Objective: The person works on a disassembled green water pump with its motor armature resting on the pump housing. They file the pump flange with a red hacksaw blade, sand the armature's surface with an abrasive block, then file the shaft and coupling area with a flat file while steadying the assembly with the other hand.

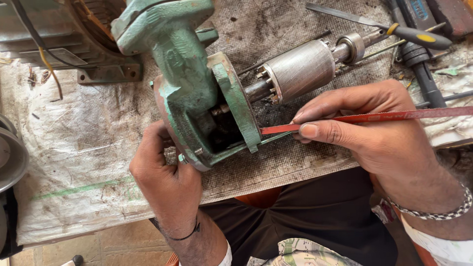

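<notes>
A green cast pump housing (189, 83) lies on its side on the cloth-covered bench, with a grey metal rotor (298, 71) and its shaft sticking out to the right. My left hand (165, 180) grips the housing's round flange from below. My right hand (367, 130) pinches a thin red hacksaw blade (394, 116) between thumb and fingers. The blade's tip rests against the green flange near a long bolt at the lower edge.
A yellow-handled screwdriver (414, 34) and a black tool (419, 69) lie at the back right. A grey-green motor body (54, 34) with wires stands at the back left. A round metal part (12, 157) sits at the left edge. The bench edge runs just before my lap.
</notes>
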The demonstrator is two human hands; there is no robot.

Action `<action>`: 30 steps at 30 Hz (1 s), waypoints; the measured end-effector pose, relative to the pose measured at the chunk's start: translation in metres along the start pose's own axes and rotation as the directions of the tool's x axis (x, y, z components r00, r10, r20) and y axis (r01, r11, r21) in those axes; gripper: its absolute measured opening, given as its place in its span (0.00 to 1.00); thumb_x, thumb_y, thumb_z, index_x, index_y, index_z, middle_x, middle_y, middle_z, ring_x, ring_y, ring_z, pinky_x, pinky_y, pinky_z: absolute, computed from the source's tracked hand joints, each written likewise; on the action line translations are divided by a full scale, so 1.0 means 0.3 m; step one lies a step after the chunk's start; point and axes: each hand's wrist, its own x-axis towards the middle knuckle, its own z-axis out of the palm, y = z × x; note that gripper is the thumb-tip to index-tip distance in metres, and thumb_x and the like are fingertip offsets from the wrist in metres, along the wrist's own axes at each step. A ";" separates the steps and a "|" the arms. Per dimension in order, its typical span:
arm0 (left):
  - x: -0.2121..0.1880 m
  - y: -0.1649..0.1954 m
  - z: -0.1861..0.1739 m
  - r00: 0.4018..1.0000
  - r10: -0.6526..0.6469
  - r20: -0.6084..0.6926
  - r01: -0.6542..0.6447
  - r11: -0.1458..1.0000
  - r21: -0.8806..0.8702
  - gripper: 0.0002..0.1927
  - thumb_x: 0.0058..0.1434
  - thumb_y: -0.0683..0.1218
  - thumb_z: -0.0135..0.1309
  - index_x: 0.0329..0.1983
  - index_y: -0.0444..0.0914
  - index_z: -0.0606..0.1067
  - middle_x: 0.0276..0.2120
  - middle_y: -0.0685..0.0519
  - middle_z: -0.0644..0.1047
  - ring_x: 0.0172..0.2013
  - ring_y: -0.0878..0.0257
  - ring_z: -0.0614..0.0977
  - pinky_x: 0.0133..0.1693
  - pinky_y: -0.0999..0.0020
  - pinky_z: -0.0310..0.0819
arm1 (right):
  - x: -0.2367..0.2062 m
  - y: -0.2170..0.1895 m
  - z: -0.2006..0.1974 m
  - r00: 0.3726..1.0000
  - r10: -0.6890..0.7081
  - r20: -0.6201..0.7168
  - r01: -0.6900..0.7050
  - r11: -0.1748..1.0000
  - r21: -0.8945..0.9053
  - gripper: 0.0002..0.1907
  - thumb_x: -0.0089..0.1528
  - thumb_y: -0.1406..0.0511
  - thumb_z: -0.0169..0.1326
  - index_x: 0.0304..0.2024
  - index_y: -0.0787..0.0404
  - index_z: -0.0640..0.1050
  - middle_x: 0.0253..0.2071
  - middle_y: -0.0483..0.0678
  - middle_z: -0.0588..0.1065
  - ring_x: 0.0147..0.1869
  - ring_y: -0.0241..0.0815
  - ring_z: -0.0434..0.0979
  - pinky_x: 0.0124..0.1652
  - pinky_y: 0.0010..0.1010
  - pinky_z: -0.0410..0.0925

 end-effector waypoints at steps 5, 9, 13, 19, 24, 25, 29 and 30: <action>0.000 -0.001 0.000 1.000 0.002 -0.003 -0.002 1.000 0.026 0.11 0.61 0.32 0.60 0.46 0.32 0.76 0.32 0.52 0.79 0.34 0.67 0.81 0.41 0.72 0.76 | 0.000 -0.005 -0.002 0.993 -0.100 0.062 0.107 0.987 -0.118 0.07 0.55 0.76 0.65 0.38 0.69 0.85 0.37 0.54 0.83 0.41 0.37 0.83 0.41 0.22 0.75; -0.002 -0.006 0.000 1.000 -0.001 -0.004 0.001 1.000 0.017 0.12 0.61 0.32 0.59 0.47 0.32 0.76 0.33 0.52 0.80 0.35 0.67 0.82 0.41 0.72 0.77 | -0.014 -0.001 -0.001 0.992 -0.109 -0.058 0.111 0.993 0.044 0.07 0.61 0.76 0.60 0.42 0.71 0.81 0.38 0.56 0.81 0.41 0.41 0.84 0.42 0.29 0.77; -0.003 -0.010 -0.001 1.000 0.010 -0.004 -0.009 1.000 0.016 0.12 0.61 0.32 0.58 0.47 0.32 0.76 0.34 0.52 0.80 0.37 0.67 0.83 0.41 0.72 0.78 | -0.014 0.010 -0.003 0.981 -0.158 -0.116 0.184 0.945 0.272 0.07 0.64 0.76 0.57 0.45 0.71 0.80 0.36 0.56 0.80 0.40 0.43 0.84 0.42 0.34 0.79; 0.004 -0.006 0.003 1.000 0.010 0.004 -0.010 1.000 -0.002 0.10 0.64 0.31 0.55 0.48 0.33 0.76 0.35 0.51 0.80 0.37 0.65 0.83 0.38 0.71 0.77 | -0.034 0.022 -0.010 0.981 -0.174 -0.083 0.185 0.970 0.160 0.09 0.65 0.77 0.57 0.48 0.74 0.78 0.40 0.58 0.80 0.46 0.46 0.84 0.48 0.37 0.80; 0.011 0.005 -0.003 0.998 -0.011 0.060 0.008 0.999 0.042 0.14 0.61 0.31 0.52 0.50 0.32 0.75 0.35 0.48 0.78 0.34 0.61 0.80 0.37 0.67 0.74 | -0.047 0.043 -0.007 0.959 -0.270 -0.090 0.283 0.940 0.193 0.09 0.68 0.73 0.58 0.49 0.73 0.79 0.37 0.58 0.80 0.42 0.45 0.85 0.46 0.37 0.81; 0.012 0.007 -0.005 0.997 -0.011 0.079 0.007 0.999 0.052 0.15 0.60 0.30 0.51 0.51 0.32 0.75 0.35 0.47 0.78 0.33 0.60 0.79 0.37 0.66 0.73 | -0.045 0.048 -0.007 0.954 -0.284 -0.100 0.298 0.936 0.186 0.09 0.69 0.71 0.58 0.49 0.73 0.79 0.36 0.58 0.80 0.41 0.44 0.85 0.44 0.37 0.81; 0.019 0.010 -0.009 0.995 -0.005 0.103 0.000 0.999 0.040 0.19 0.60 0.30 0.49 0.54 0.33 0.74 0.39 0.46 0.79 0.38 0.56 0.83 0.41 0.65 0.76 | -0.044 0.058 -0.010 0.943 -0.303 -0.140 0.320 0.940 0.120 0.12 0.71 0.67 0.58 0.50 0.74 0.78 0.35 0.58 0.80 0.39 0.44 0.85 0.40 0.35 0.80; 0.020 0.010 -0.008 0.994 0.008 0.105 -0.012 0.999 0.036 0.20 0.59 0.30 0.48 0.55 0.33 0.74 0.40 0.45 0.79 0.40 0.55 0.83 0.42 0.64 0.77 | -0.045 0.058 -0.010 0.942 -0.303 -0.142 0.322 0.937 0.136 0.13 0.72 0.67 0.58 0.49 0.75 0.78 0.35 0.58 0.80 0.39 0.44 0.85 0.40 0.35 0.80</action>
